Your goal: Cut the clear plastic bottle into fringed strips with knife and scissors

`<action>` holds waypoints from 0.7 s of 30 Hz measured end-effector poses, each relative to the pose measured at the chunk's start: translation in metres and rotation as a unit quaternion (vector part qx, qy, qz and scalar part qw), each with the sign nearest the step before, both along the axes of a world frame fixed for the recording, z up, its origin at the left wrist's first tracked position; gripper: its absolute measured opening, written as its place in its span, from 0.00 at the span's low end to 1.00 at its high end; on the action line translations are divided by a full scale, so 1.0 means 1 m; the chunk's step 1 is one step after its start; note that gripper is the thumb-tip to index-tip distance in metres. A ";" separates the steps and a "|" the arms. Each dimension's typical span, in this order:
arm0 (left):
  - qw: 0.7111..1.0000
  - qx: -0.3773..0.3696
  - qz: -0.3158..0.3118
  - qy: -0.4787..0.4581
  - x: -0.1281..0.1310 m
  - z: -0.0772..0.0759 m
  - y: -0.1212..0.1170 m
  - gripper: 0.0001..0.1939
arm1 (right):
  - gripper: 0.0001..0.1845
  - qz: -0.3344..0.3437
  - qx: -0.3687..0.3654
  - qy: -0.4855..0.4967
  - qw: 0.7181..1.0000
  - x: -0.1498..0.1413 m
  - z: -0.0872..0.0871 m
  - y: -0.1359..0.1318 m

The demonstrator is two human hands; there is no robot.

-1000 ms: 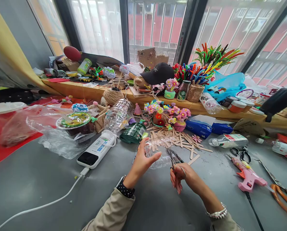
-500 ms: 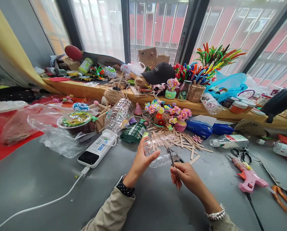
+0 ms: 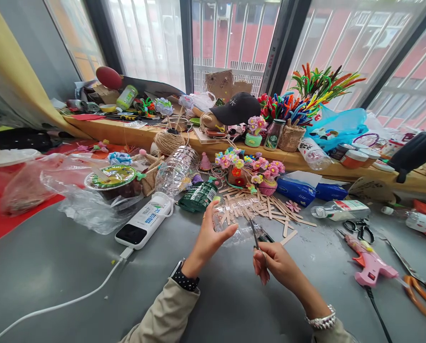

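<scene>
A clear plastic bottle (image 3: pixel 230 224) lies on its side above the grey table, gripped around its left end by my left hand (image 3: pixel 214 236), thumb on the near side. My right hand (image 3: pixel 274 262) is closed on a pair of scissors (image 3: pixel 254 232). The blades point up and left and meet the bottle's right part; whether they have cut into the plastic I cannot make out. Behind the bottle lie several wooden craft sticks (image 3: pixel 270 209). A crumpled green label or wrapper (image 3: pixel 198 196) is just left of them.
A white power bank (image 3: pixel 144 221) with a cable lies left. On the right are a pink glue gun (image 3: pixel 371 264), orange-handled shears (image 3: pixel 421 295), black-handled pliers (image 3: pixel 359 229) and a plastic bottle (image 3: pixel 341 210). Crafted flowers (image 3: pixel 268 169) and blue tissue packs (image 3: pixel 298 189) stand behind.
Almost nothing differs. Both hands stay in place on the bottle and scissors, with only a very slight shift of the scissors and the right hand.
</scene>
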State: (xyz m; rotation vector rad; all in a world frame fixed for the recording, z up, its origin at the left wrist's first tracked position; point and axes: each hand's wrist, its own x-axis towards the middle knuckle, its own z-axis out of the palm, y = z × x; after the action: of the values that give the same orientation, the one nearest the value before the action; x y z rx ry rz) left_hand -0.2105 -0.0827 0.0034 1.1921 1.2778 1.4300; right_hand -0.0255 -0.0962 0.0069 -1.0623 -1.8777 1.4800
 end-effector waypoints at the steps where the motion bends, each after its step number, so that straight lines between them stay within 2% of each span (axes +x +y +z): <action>1: 1.000 0.007 -0.014 0.010 0.000 0.000 0.000 0.38 | 0.27 0.010 0.000 0.009 1.000 0.000 0.001 0.000; 3: 0.998 0.025 -0.043 0.036 0.000 0.000 -0.001 0.38 | 0.27 0.020 0.003 0.019 1.000 0.001 0.003 -0.001; 8: 0.993 0.059 -0.048 0.091 0.002 -0.002 -0.003 0.38 | 0.28 0.015 -0.005 0.018 1.000 0.003 0.005 0.002; 21: 0.992 0.067 -0.039 0.101 0.001 -0.006 -0.002 0.37 | 0.27 -0.021 0.022 -0.005 1.000 0.000 0.002 0.002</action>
State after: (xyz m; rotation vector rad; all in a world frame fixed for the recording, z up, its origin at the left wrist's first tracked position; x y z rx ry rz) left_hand -0.2095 -0.0844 -0.0023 1.4918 1.2710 1.3837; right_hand -0.0251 -0.0940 0.0090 -1.0840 -1.8758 1.4056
